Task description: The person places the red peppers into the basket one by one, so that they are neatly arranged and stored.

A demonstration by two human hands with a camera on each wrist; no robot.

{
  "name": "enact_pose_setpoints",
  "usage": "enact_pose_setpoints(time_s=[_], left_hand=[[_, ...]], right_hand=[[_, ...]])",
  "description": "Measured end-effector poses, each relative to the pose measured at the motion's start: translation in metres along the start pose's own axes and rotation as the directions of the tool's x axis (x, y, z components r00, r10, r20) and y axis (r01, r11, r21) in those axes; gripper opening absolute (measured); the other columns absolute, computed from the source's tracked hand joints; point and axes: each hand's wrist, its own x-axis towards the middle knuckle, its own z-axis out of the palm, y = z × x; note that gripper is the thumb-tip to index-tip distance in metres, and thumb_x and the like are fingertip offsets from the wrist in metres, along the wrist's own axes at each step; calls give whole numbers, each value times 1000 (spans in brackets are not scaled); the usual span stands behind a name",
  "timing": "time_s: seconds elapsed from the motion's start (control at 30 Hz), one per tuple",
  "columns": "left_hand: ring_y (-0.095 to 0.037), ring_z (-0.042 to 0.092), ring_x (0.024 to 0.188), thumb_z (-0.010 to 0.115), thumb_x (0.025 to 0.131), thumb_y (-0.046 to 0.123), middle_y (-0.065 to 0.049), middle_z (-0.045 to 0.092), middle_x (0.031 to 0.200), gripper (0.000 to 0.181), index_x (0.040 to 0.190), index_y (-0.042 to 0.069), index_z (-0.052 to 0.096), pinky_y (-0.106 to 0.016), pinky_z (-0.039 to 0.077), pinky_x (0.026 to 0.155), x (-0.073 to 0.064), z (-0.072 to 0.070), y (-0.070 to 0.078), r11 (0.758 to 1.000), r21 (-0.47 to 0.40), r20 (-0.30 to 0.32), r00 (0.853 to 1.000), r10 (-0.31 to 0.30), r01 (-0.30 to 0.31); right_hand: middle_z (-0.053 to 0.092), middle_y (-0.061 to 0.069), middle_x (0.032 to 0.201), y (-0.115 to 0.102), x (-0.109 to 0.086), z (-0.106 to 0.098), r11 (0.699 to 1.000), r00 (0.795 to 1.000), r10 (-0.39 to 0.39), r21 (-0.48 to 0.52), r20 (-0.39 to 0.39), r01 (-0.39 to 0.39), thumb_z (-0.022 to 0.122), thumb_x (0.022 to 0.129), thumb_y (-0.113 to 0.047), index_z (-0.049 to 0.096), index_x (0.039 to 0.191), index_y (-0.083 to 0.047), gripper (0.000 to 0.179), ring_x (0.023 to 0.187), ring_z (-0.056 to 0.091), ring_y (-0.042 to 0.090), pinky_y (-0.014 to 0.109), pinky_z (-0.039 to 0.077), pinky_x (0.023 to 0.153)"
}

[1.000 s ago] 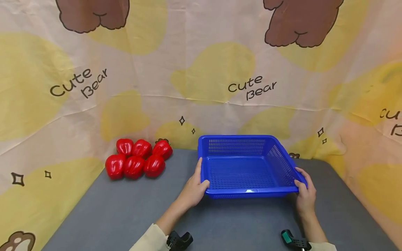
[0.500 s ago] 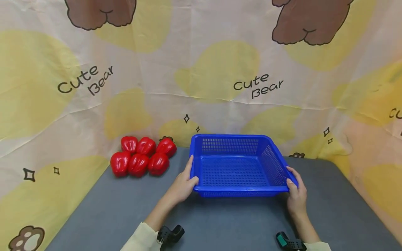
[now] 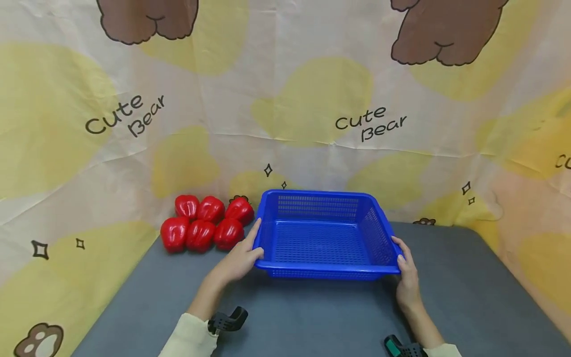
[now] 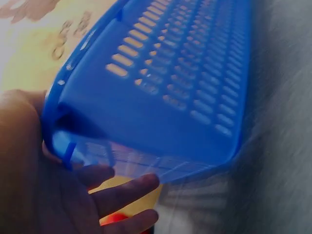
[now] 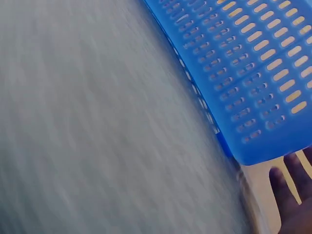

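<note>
A blue plastic basket [image 3: 327, 269] with slotted walls and nothing inside is held between both hands. My left hand [image 3: 238, 259] grips its left rim near the front corner, thumb over the rim; in the left wrist view the other fingers [image 4: 124, 195] spread below, against or near the wall. At the right rim my right hand [image 3: 407, 277] holds on, thumb on top; the right wrist view shows only some fingertips [image 5: 279, 183] by the basket's end. Several shiny red bell peppers [image 3: 200, 236] lie in two rows just left of the basket, close to the left hand.
The grey tabletop [image 3: 308, 317] spreads under everything. Behind it hangs a patterned cloth [image 3: 303, 104] with bears and lettering. Both wrists wear black camera straps [image 3: 227, 321].
Both hands have carried the basket to the left, closer to the bell peppers. The peppers keep their rows; the whole view has shifted slightly.
</note>
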Motion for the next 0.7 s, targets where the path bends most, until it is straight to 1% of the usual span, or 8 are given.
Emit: enact_pose_setpoints(time_s=[0.07,0.13,0.23,0.3,0.4,0.5,0.6,0.7], left_hand=[[-32,56,126,54,88,18,-14,42,159,90,164,25,7,-50,54,98,-2,-10,-5,1000,22,15,1000,0,-1],[-32,54,128,57,88,20,-13,42,159,91,164,27,8,-52,54,100,-5,-19,-9,999,40,27,1000,-12,10],[-30,54,125,61,87,22,-12,47,153,92,164,28,10,-49,56,97,-11,-29,-13,997,66,30,999,-38,36],[-29,53,124,63,86,22,-12,49,150,94,164,29,11,-47,58,94,-13,-33,-15,997,63,22,998,-55,53],[-33,50,131,65,85,23,-12,41,157,95,164,31,12,-50,58,95,-12,-39,-20,996,70,15,998,-55,54],[-38,46,139,66,88,26,-12,35,161,90,163,33,16,-54,57,97,-10,-43,-26,997,80,-6,1000,-19,19],[-37,53,135,62,95,29,-12,46,155,73,160,28,29,-55,56,99,-7,-46,-35,994,95,-110,992,59,-49],[-31,65,118,62,97,28,-11,62,139,56,150,20,47,-53,58,94,-4,-49,-45,983,161,-308,942,136,-89]], right_hand=[[41,0,150,0,3,6,992,999,12,126,36,-16,22,106,-27,31,157,-12,53,118,53,7,13,49,90],[39,-3,148,0,7,12,955,995,5,296,101,-34,21,107,-24,24,159,-10,54,120,54,10,18,52,91],[35,-1,152,3,14,18,831,975,-56,552,217,-75,15,108,-18,13,161,-9,53,124,55,10,22,54,93],[34,-1,154,5,18,21,750,955,-99,652,279,-113,13,108,-15,13,161,-12,53,123,58,8,23,56,94],[35,-1,154,6,26,25,704,941,-129,698,312,-135,14,109,-13,17,160,-15,52,119,62,8,24,58,91],[33,0,153,4,33,29,741,945,-110,659,309,-129,16,109,-16,16,160,-15,51,120,60,8,24,58,91],[28,-2,157,3,33,29,806,946,-91,581,310,-113,16,109,-21,9,162,-14,54,130,51,8,23,54,98],[25,-5,160,2,34,29,850,945,-91,519,315,-91,15,108,-25,4,163,-13,57,138,43,10,23,50,103]])
